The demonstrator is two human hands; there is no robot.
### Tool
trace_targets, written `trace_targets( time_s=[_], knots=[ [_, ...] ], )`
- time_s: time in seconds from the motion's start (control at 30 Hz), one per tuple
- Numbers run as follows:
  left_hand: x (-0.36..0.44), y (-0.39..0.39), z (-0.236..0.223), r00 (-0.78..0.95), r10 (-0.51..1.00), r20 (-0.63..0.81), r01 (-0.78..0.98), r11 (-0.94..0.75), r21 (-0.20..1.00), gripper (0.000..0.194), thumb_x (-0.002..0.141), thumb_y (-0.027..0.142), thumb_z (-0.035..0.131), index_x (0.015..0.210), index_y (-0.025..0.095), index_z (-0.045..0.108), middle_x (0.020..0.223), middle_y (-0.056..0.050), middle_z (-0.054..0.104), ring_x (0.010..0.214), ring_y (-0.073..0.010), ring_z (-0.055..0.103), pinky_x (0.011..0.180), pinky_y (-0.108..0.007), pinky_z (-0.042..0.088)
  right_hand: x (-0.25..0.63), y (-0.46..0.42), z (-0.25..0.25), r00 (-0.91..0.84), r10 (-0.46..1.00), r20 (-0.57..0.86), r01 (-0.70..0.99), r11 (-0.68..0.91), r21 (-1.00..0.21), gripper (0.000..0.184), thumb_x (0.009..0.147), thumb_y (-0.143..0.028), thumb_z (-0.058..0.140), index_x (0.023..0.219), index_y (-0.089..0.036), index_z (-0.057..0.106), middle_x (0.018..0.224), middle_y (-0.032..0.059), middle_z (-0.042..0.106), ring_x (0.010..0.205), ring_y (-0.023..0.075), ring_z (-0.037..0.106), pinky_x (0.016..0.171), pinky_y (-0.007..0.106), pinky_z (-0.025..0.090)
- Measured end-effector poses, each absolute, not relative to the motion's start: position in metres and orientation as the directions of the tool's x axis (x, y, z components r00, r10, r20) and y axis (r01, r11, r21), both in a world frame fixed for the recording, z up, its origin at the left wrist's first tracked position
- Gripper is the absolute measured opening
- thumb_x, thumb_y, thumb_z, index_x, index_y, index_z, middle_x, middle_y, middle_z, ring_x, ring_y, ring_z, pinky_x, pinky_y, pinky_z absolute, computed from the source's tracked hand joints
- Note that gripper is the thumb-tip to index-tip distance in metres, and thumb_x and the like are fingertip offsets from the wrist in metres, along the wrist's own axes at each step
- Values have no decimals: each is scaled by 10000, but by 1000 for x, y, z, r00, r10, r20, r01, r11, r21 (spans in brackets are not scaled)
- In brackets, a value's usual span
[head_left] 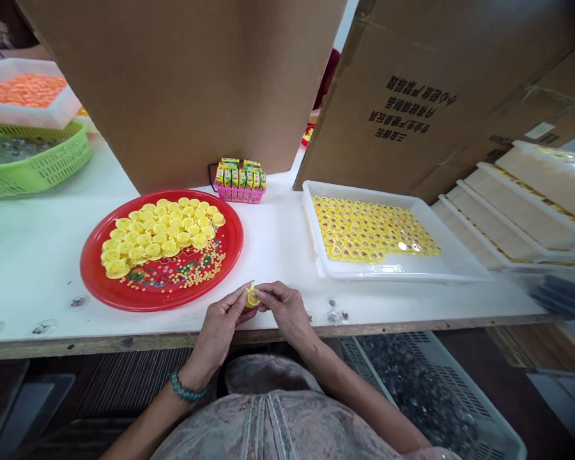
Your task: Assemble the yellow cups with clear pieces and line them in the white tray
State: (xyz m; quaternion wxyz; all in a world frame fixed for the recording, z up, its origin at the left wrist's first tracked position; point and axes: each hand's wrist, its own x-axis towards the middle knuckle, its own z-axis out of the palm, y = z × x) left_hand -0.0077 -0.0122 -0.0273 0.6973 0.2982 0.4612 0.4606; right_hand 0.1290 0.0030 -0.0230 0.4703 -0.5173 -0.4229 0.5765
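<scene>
Just over the table's front edge, a small round yellow plastic piece (253, 298) is pinched between the fingertips of my left hand (224, 321) and my right hand (285, 310). Both hands are closed on it, and the fingers cover part of its rim. To the left lies a red tray (96, 255) with many yellow round pieces (165, 227) and small pale discs (196, 271) scattered on its printed bottom. On the right, a white tray (402, 276) holds rows of yellow round pieces with dark centres (364, 227).
Behind the trays stand cardboard sheets (191, 83) and a pink basket of small boxes (241, 193). Stacked white trays (517, 211) are at the right. A green basket (62, 156) sits far left. Small clear domes (335, 315) lie near the edge. A crate (489, 396) is below.
</scene>
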Motion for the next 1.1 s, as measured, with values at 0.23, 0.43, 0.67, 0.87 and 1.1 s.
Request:
trace_targets(
  time_s=[0.23, 0.43, 0.67, 0.87, 1.1],
  knots=[
    [-12, -12, -18, 192, 934, -301, -138, 330, 934, 486, 756, 392, 655, 1203, 214, 587, 1058, -43, 692, 923, -201, 650, 897, -335, 486, 133, 7, -20, -39, 977, -211, -64, -213, -975, 129, 667, -291, 712, 753, -201, 744, 705, 5, 644, 603, 110, 569, 569, 239, 506],
    [-3, -12, -17, 115, 965, -236, -133, 250, 959, 416, 722, 341, 690, 1112, 211, 633, 1039, -25, 696, 940, -207, 641, 872, -312, 492, 131, -1, -15, 8, 979, -205, -169, -200, -965, 98, 674, -277, 719, 744, -214, 746, 716, -4, 633, 634, 110, 574, 582, 236, 507],
    [2, -13, -17, 95, 976, -194, -104, 203, 974, 347, 733, 348, 677, 1049, 206, 653, 978, -35, 700, 852, -204, 645, 824, -321, 510, 130, -11, -13, 91, 974, -209, -222, -184, -958, 99, 677, -288, 722, 747, -222, 743, 713, -10, 614, 639, 112, 570, 613, 262, 526],
    [-7, -7, -15, 148, 973, -179, -95, 194, 976, 328, 710, 337, 702, 1001, 191, 667, 1026, -60, 695, 956, -220, 633, 870, -308, 487, 138, -1, -14, -50, 972, -229, -212, -235, -949, 150, 637, -316, 748, 722, -194, 737, 695, -1, 637, 619, 113, 572, 597, 259, 514],
    [-4, 1, -9, 229, 925, -304, -140, 341, 930, 806, 629, 334, 780, 1312, 250, 359, 947, -55, 715, 925, -208, 658, 849, -309, 509, 154, 7, 4, -186, 977, -105, 133, -81, -988, 318, 734, -352, 683, 1015, -203, 678, 879, 20, 617, 714, 114, 571, 669, 258, 479]
  ],
)
